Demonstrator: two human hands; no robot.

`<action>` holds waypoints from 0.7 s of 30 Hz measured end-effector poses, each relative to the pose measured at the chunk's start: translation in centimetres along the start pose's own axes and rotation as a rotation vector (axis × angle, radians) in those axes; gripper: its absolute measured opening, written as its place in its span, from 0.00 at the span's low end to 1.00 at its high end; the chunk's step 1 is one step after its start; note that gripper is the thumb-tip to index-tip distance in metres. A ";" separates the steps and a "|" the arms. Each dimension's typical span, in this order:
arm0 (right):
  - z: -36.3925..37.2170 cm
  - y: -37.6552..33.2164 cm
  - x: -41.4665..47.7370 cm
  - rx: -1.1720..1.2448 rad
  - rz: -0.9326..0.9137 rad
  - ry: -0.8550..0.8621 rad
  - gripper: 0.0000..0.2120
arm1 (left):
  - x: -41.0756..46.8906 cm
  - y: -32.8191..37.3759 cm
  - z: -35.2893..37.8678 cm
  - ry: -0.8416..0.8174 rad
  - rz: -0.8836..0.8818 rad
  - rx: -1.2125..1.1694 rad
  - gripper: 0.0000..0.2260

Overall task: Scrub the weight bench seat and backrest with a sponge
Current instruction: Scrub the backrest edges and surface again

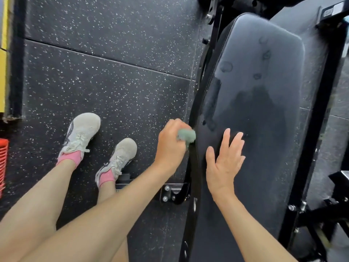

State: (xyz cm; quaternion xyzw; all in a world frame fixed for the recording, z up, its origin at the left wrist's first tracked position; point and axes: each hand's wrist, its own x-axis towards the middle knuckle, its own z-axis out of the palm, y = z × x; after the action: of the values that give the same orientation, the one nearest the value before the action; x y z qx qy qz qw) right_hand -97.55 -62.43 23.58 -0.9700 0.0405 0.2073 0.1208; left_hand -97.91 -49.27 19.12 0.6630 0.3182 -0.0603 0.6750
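Observation:
A long black padded bench backrest (258, 87) runs up the right half of the view, dusty with wet marks and streaks. My left hand (171, 146) grips a crumpled green sponge (187, 136) against the pad's left edge. With its fingers straight and spread, my right hand (224, 163) rests flat on the lower pad, just right of the sponge. The lower end of the pad is hidden behind my arms.
The black steel bench frame (321, 118) flanks the pad on both sides, with a bolted bracket (171, 191) at floor level. My legs and white shoes (81, 133) stand on the speckled black rubber floor (105, 76) to the left. A red crate (3, 163) sits at the left edge.

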 end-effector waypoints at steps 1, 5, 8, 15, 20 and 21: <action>0.1 0.0 0.1 -0.027 0.020 -0.015 0.30 | 1.6 0.9 0.4 0.073 -0.004 -0.041 0.16; -0.2 -0.2 0.7 -0.076 0.047 -0.091 0.31 | 5.3 3.3 1.4 0.221 0.067 -0.009 0.13; -0.5 -0.3 0.6 -0.062 0.053 -0.135 0.30 | 0.3 0.9 1.1 0.159 0.086 0.043 0.09; -0.5 -0.2 0.9 -0.069 0.052 -0.171 0.30 | 3.5 1.7 0.5 0.096 0.096 0.034 0.16; -0.5 0.1 1.1 -0.028 0.031 -0.181 0.31 | 0.2 0.3 1.2 0.163 0.140 0.048 0.10; -0.5 0.1 1.1 -0.021 0.031 -0.179 0.31 | -1.8 -0.9 1.1 0.097 0.147 0.065 0.10</action>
State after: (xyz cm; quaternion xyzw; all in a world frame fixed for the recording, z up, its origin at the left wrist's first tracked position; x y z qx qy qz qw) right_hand -96.34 -62.68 23.52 -0.9481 0.0423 0.2951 0.1108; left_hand -99.40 -50.97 19.21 0.7083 0.2988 0.0115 0.6395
